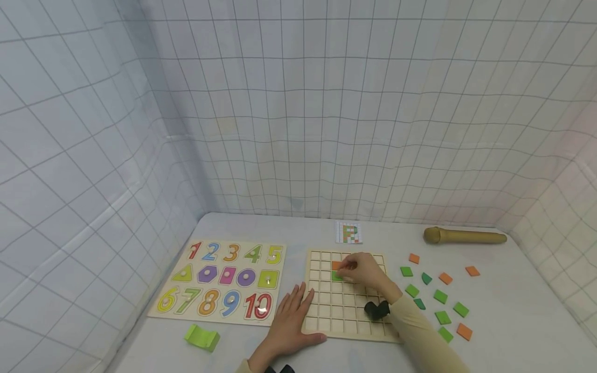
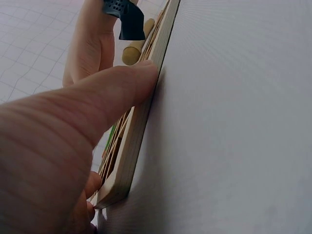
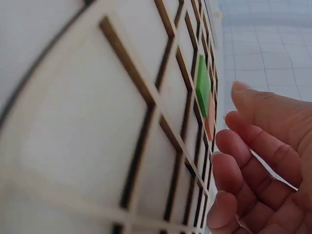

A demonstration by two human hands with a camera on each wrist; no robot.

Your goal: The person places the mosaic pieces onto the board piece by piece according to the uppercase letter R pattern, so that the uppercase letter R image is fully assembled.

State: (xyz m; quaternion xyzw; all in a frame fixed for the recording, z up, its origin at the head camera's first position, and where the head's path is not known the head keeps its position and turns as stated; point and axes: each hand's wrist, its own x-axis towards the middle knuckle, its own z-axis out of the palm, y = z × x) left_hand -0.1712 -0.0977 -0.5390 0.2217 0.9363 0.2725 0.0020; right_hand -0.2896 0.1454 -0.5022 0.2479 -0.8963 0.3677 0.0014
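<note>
A square wooden grid board [image 1: 324, 313] lies on the table with an orange square tile [image 1: 337, 264] and a green square tile [image 3: 203, 87] set in neighbouring cells. My left hand [image 1: 293, 324] rests at the board's near left corner, its fingers along the left side. The left thumb [image 2: 117, 85] touches the front edge. Over the board, my right hand [image 1: 366, 270] hovers beside the two tiles. The right wrist view shows its fingers loosely bent, apart from the thumb, with nothing between them. Behind the board lies a small pattern card [image 1: 349, 232] with coloured squares.
Loose tiles, such as an orange one [image 1: 464, 331] and a green one [image 1: 440, 296], are scattered right of the board. A wooden stick with a rounded head [image 1: 466, 236] lies behind them. Leftward are a number puzzle board [image 1: 174, 313] and a green curved block [image 1: 202, 338].
</note>
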